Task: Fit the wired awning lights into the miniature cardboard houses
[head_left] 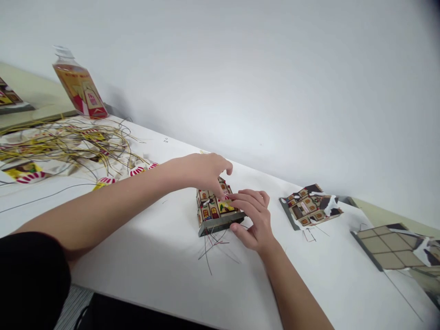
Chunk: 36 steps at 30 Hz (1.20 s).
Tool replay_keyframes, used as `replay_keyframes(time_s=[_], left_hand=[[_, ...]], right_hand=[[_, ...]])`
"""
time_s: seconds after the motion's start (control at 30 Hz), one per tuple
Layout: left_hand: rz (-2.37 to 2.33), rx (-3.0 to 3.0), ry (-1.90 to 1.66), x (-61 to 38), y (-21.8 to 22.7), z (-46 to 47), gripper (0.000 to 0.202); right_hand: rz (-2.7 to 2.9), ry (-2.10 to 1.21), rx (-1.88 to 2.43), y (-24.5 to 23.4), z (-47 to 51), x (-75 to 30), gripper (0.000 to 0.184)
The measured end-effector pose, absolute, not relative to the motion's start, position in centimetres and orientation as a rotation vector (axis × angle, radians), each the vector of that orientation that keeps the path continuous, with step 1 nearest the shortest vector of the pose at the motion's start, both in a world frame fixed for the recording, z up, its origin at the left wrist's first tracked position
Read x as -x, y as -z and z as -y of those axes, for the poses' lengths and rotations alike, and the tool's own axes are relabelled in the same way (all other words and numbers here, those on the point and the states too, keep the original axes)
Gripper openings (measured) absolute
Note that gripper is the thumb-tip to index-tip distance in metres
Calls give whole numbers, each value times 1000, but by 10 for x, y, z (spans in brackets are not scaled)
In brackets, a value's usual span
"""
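Note:
A small model house [205, 213] with a dark grey base lies tilted on the white table, its painted front with windows facing up. A yellow panel with a red-and-white striped awning [225, 206] sits in its front. My left hand [206, 170] arches over the roof, thumb touching the front near the awning, index finger held apart. From the right, my right hand [253, 217] grips the house, fingertips on the front by the awning and thumb at the base. Thin wires [207, 256] trail from under the base onto the table.
To the left lies a tangled heap of yellow and black wires [85, 133] with several striped-awning pieces. Behind it stands a drink bottle [80, 89]. On the right are another model house [307, 207] and a panelled one [385, 247]. A white wall [261, 91] rises behind the table.

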<state>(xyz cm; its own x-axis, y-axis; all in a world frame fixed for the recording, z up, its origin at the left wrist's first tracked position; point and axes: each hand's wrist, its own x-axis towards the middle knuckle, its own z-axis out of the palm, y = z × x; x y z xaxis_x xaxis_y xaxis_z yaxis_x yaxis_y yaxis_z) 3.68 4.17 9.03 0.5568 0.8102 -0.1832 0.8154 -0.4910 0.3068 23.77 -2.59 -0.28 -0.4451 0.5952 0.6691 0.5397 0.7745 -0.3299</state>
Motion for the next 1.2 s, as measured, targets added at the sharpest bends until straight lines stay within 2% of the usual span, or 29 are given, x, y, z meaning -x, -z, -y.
replay_keyframes(time_s=[0.23, 0.47, 0.77, 0.97, 1.2], left_hand=[[-1315, -2372, 85, -34, -88, -51, 79], [-1332, -2342, 116, -34, -89, -50, 83], [-1347, -2387, 144, -35, -91, -46, 81], [-1273, -2442, 165, -34, -92, -42, 75], [-1294, -2466, 206, -31, -100, -38, 71]], right_hand=[[2130, -118, 924, 0, 26, -234, 45], [2156, -91, 892, -2, 25, -231, 46], [2216, 50, 910, -10, 32, -235, 39], [2208, 153, 785, -8, 36, -231, 25], [2197, 216, 767, -1, 36, -228, 19]])
